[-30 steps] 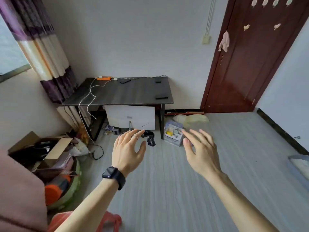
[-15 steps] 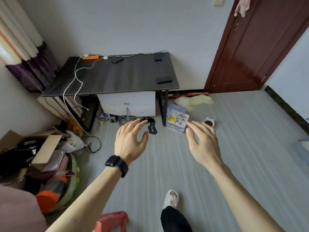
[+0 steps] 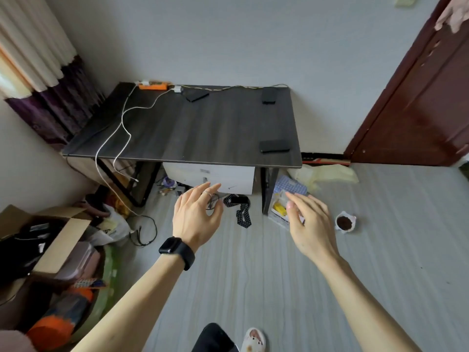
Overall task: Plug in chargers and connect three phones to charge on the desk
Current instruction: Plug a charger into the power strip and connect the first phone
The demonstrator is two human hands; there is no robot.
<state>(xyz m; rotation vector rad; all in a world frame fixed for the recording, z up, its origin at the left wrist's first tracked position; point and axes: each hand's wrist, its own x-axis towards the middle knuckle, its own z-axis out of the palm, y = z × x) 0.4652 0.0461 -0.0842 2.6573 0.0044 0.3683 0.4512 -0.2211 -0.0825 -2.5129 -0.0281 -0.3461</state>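
I see left hand (image 3: 196, 218) and right hand (image 3: 308, 224) raised, fingers spread, both empty, well short of counter (image 3: 177, 133). Three phones (image 3: 274, 146) on counter ahead; orange power strip (image 3: 153, 85) at back edge.

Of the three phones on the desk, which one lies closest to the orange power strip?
The back-left phone, lying at an angle just right of the orange power strip. The other two, the back-right phone and the front-right phone, lie along the desk's right side.

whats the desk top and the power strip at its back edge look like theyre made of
Desk top: probably laminated board, dark wood-grain print, matte, with a thin pale edge band. Power strip: likely orange moulded plastic; too small to confirm.
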